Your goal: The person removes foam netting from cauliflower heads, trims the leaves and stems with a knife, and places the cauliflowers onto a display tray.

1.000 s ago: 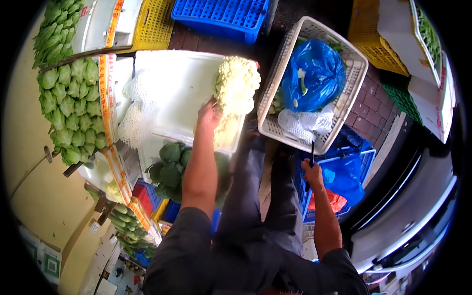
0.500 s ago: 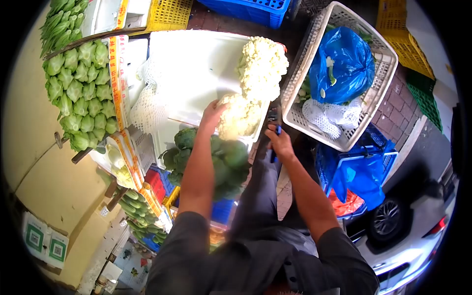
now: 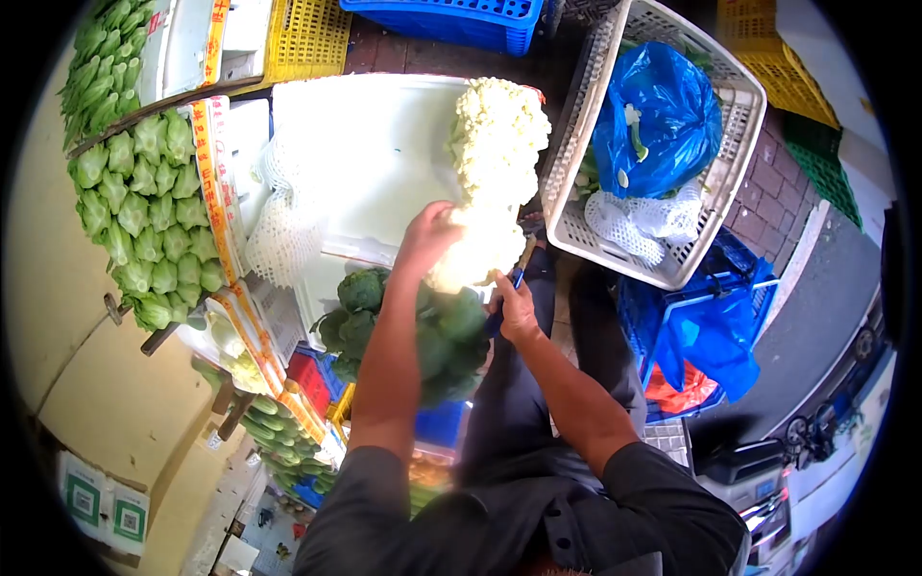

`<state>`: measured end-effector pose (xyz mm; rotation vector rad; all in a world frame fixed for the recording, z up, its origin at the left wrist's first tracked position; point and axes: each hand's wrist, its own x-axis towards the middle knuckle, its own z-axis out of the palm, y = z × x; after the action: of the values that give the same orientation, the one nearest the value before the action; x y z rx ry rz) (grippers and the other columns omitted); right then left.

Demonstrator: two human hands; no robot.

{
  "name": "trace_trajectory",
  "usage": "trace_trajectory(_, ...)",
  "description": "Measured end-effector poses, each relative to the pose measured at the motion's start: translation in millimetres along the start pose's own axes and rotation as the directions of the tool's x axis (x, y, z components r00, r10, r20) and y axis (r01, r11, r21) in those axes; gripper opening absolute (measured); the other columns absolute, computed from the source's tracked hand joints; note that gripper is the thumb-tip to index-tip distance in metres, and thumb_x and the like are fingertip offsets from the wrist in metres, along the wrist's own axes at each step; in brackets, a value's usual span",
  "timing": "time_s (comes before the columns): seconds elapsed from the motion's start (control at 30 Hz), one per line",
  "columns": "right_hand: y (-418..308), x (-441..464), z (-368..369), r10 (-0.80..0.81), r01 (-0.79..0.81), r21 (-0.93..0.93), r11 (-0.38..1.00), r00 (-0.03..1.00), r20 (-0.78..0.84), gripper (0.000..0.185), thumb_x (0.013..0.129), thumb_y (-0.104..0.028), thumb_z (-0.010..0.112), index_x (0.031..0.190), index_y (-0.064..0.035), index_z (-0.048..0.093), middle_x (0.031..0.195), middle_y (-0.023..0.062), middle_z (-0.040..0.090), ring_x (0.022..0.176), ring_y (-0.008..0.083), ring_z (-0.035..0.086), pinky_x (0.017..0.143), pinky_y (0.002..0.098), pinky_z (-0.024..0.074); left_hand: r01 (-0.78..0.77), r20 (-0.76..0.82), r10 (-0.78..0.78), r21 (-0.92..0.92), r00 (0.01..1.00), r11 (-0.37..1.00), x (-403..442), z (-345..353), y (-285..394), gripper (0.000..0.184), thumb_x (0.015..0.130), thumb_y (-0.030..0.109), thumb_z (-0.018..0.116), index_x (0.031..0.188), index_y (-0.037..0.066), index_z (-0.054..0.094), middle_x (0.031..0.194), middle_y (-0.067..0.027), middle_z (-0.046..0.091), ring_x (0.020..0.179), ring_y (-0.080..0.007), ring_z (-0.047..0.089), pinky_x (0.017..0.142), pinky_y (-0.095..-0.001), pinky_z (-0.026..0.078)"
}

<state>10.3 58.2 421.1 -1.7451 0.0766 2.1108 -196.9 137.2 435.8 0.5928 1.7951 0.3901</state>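
left hand [image 3: 429,240] holding lower cauliflower [image 3: 490,248] | right hand [image 3: 516,309] gripping blue-handled tool [image 3: 519,277] at its base | step: apparently trimming | next: seems to need steady left hold

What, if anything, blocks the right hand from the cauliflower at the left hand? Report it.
Nothing visible. The right hand, holding a blue-handled tool, is close beside the cauliflower; the left hand is at its other side.

Leafy greens [image 3: 149,216] in rows, blue crate [image 3: 447,21] at top, 2 QR-code signs [image 3: 84,497]
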Motion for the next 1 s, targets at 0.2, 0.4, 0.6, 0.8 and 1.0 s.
trace_trajectory(0.2,10,36,-6,0.028,-0.04,-0.096,0.995,0.991,-0.131,0.035,0.087,-0.037,0.076,0.098,-0.0103,0.056,0.063,0.0021,0.05,0.049,0.0155,0.051,0.055,0.0377,0.0528,-0.041,0.125,0.035,0.041,0.992,0.998,32,0,-7,0.066,0.081,0.026,0.078,0.138,0.003,0.053,0.125,-0.0176,0.064,0.099,-0.0211,0.064,0.079,-0.0322,0.053)
trace_trajectory(0.4,-9,22,-13,-0.04,0.021,-0.132,0.991,0.989,-0.143,0.035,0.089,-0.033,0.074,0.103,-0.0031,0.064,0.071,0.0027,0.057,0.047,0.0136,0.051,0.049,0.0319,0.0468,0.015,0.053,-0.008,-0.136,0.999,0.991,20,-5,-8,0.078,0.088,0.024,0.078,0.149,-0.001,0.037,0.132,-0.0162,0.057,0.115,-0.021,0.056,0.095,-0.0328,0.048)
trace_trajectory(0.6,-46,-9,-79,-0.098,0.089,-0.093,0.992,0.991,-0.096,0.038,0.09,-0.028,0.072,0.117,-0.0028,0.063,0.079,0.0047,0.064,0.048,0.0115,0.052,0.052,0.0306,0.0498,0.042,-0.072,-0.057,-0.188,0.996,0.981,-2,-4,-15,0.081,0.088,0.034,0.075,0.151,0.001,0.036,0.132,-0.015,0.059,0.112,-0.0215,0.059,0.092,-0.0345,0.048)
trace_trajectory(0.8,-104,-87,-197,-0.263,0.225,-0.178,0.958,0.938,-0.227,0.042,0.094,-0.026,0.067,0.125,0.0013,0.059,0.095,0.0115,0.071,0.053,0.0107,0.054,0.055,0.029,0.0509,-0.029,-0.23,-0.026,-0.235,0.973,0.972,-19,-17,-64,0.063,0.094,0.029,0.065,0.147,0.005,0.042,0.129,-0.0111,0.057,0.115,-0.0207,0.055,0.099,-0.0362,0.043)
trace_trajectory(1.0,-108,-164,-319,-0.352,0.374,-0.06,0.926,0.791,-0.501,0.032,0.097,-0.021,0.064,0.119,0.0011,0.061,0.082,0.0082,0.067,0.055,0.0093,0.055,0.052,0.026,0.0466,-0.124,-0.529,0.064,-0.078,0.846,0.989,-112,10,-16,0.042,0.099,0.025,0.06,0.129,-0.004,0.055,0.114,-0.0176,0.064,0.102,-0.0258,0.064,0.091,-0.0338,0.052)
